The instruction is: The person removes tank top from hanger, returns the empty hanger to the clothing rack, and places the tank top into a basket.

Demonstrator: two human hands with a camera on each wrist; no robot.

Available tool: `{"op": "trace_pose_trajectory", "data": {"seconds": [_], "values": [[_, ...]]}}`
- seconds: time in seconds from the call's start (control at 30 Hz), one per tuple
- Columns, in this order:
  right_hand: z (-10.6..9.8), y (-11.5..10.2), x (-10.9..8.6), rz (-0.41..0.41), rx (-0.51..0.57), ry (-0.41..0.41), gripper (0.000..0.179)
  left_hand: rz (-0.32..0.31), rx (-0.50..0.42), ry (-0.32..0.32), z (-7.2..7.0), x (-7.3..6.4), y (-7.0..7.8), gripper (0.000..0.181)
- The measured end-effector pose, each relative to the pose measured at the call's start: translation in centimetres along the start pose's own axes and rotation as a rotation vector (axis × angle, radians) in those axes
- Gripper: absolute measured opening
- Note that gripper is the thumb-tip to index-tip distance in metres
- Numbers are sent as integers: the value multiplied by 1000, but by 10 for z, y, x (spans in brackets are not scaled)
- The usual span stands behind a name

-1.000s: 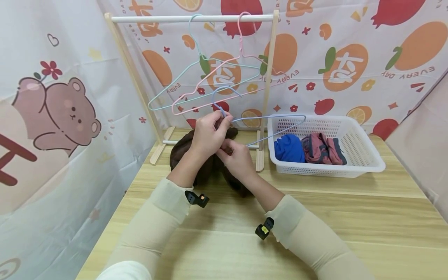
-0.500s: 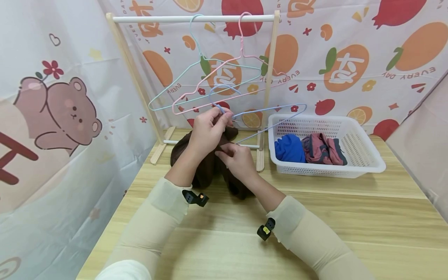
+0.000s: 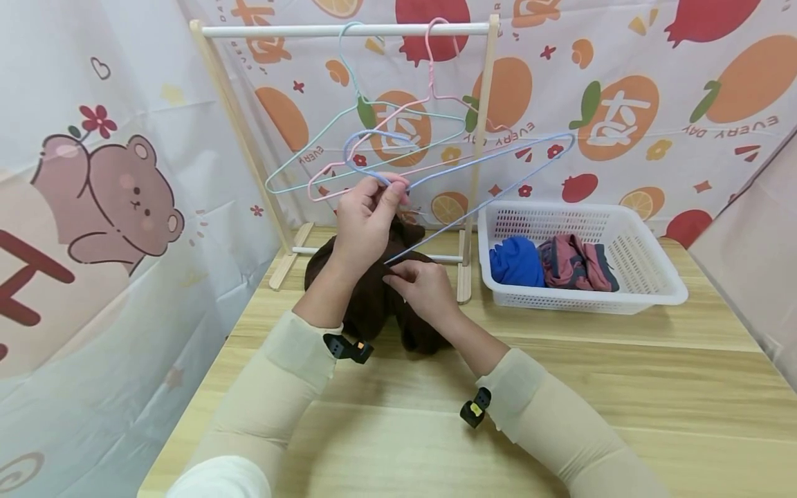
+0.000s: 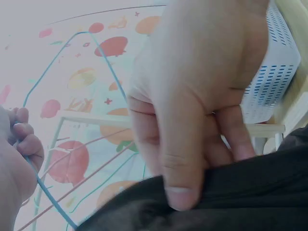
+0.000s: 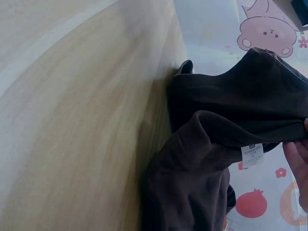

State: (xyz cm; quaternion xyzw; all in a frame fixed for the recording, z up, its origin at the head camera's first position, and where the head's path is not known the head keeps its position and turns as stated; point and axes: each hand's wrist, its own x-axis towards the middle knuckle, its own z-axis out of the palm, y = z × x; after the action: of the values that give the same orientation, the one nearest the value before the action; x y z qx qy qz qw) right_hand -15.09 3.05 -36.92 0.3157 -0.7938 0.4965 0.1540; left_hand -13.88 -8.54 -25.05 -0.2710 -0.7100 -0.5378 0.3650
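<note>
My left hand [image 3: 370, 218] pinches a blue wire hanger [image 3: 572, 140] just below its hook. The hanger tilts, its right end high and its lower bar slanting down to a dark brown garment [image 3: 367, 297]. The hanger's left part is hidden behind my hand and the cloth. My right hand [image 3: 426, 287] pinches the garment's edge between thumb and fingers; the left wrist view shows that thumb [image 4: 183, 173] on the dark cloth. A white label [image 5: 252, 155] hangs from the garment's edge in the right wrist view.
A wooden rack with a white rail [image 3: 280, 32] stands behind, carrying a mint hanger [image 3: 311, 142] and a pink hanger [image 3: 429, 55]. At the right sits a white basket [image 3: 669, 294] with blue cloth [image 3: 517, 263] and reddish cloth [image 3: 573, 266] in it.
The blue hanger has tipped, its right end rising and its lower bar slanting more steeply toward the garment. My left hand has shifted slightly left and up. My right hand has barely moved.
</note>
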Motion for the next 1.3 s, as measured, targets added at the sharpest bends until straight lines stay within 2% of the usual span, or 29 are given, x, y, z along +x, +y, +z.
{"op": "trace_pose_trajectory", "data": {"seconds": [0.2,0.33,0.43,0.5,0.7,1.03,1.3], "values": [[2,7,-1,8,-18,-22,7,15,-138,88,-4,7,6,16],[3,14,-2,15,-48,-28,6,41,-183,171,-10,13,10,14],[3,17,-3,39,-54,-35,6,27,-198,229,-17,17,16,12],[3,19,-4,58,-52,-41,7,4,-240,265,-23,18,21,12],[3,24,-6,94,-72,-51,8,-21,-371,424,-45,25,32,13],[2,29,-6,119,-64,-45,8,42,-479,644,-87,33,45,18],[1,30,-6,134,-49,-44,7,-47,-585,882,-122,37,51,23]]}}
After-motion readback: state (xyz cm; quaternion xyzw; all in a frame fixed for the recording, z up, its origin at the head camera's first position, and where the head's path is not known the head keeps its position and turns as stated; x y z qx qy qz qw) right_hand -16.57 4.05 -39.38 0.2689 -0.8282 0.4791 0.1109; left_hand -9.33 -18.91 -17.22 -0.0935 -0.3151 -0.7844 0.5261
